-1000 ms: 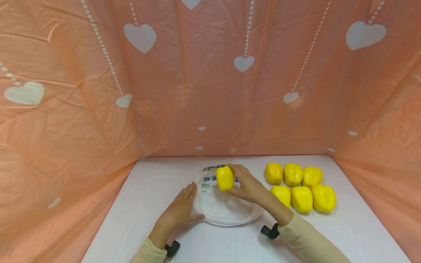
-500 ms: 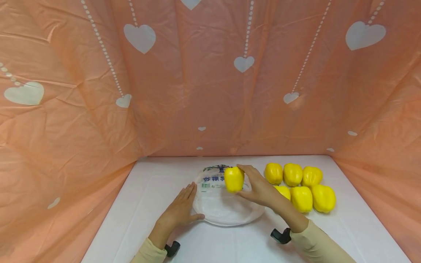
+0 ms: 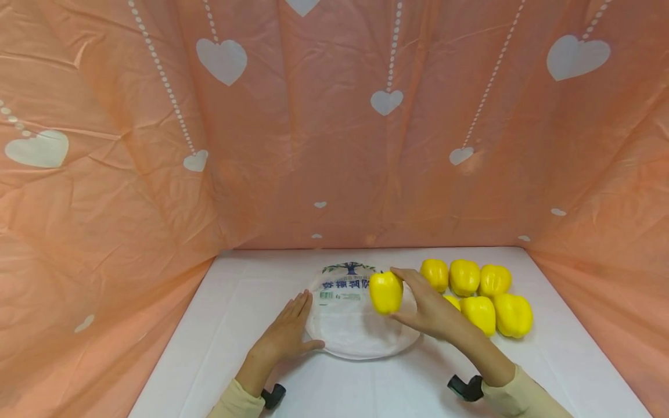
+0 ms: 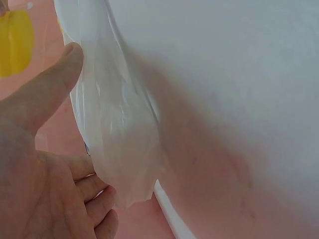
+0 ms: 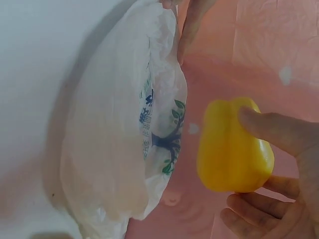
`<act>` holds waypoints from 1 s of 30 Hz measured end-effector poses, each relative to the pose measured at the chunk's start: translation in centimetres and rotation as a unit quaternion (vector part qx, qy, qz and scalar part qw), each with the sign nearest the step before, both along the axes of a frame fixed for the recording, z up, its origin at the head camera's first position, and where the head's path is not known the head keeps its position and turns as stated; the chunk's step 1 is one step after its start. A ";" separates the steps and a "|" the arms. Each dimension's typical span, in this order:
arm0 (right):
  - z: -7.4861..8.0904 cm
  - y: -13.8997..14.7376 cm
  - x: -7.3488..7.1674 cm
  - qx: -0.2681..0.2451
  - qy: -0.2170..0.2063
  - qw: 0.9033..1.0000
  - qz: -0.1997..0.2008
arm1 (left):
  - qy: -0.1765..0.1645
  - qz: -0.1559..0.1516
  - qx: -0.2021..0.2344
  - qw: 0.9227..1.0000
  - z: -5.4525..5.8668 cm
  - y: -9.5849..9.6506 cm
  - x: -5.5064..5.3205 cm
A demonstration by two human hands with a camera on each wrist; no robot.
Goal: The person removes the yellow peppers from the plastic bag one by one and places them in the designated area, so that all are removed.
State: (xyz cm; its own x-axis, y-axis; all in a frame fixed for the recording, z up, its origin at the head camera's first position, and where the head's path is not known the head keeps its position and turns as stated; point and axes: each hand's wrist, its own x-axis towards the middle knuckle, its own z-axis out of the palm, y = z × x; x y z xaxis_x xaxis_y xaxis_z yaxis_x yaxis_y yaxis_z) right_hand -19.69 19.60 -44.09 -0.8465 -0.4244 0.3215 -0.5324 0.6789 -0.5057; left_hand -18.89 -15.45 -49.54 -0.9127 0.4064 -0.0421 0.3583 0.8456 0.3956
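A white plastic bag (image 3: 360,334) with a printed tree and dark lettering stands on the table, its mouth spread wide; the inside shows in the head view. My left hand (image 3: 284,334) rests against the bag's left side, fingers straight and thumb at the near rim. In the left wrist view the bag's thin wall (image 4: 109,114) lies by the thumb and fingers. My right hand (image 3: 431,307) grips a yellow bell pepper (image 3: 385,293) between thumb and fingers, above the bag's right part. The right wrist view shows the pepper (image 5: 232,149) apart from the bag.
Several yellow bell peppers (image 3: 479,313) sit in two rows at the table's right side, the nearest-left one partly behind my right hand. The white table (image 3: 251,278) is backed and flanked by an orange curtain (image 3: 292,174) with white hearts.
My right hand has moved right and slightly toward me with the bell pepper, uncovering more of the bag's print. My left hand has stayed in place.
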 end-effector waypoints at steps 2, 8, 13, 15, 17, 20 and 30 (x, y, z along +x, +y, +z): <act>0.0 0.3 0.3 0.003 0.002 1.000 -0.003 | -0.001 0.002 0.002 1.000 0.0 0.0 -0.1; -0.3 1.6 1.2 0.006 0.001 1.000 -0.008 | -0.003 0.006 -0.007 1.000 -0.2 0.0 -0.2; -0.6 2.7 2.0 0.012 -0.013 1.000 -0.017 | -0.004 0.011 -0.003 1.000 -0.3 0.0 -0.1; -0.7 3.0 2.4 0.013 -0.013 1.000 -0.018 | -0.004 0.011 -0.005 1.000 -0.3 0.0 -0.1; -0.9 3.4 2.7 0.013 -0.010 1.000 -0.017 | -0.003 0.011 -0.006 1.000 -0.4 0.0 -0.2; -1.1 3.9 3.1 0.013 -0.006 1.000 -0.018 | -0.003 0.010 -0.008 1.000 -0.3 0.0 -0.2; -1.8 5.5 4.8 0.016 0.017 1.000 -0.016 | 0.002 0.004 -0.013 1.000 -0.2 0.0 -0.2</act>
State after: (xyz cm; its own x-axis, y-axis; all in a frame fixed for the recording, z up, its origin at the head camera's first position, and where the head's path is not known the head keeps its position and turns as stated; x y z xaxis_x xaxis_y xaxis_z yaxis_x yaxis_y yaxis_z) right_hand -14.93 25.10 -45.88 -0.8484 -0.4073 0.3380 -0.5268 0.7113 -0.4653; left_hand -19.08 -15.50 -49.70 -0.9165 0.3971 -0.0489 0.3525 0.8591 0.3711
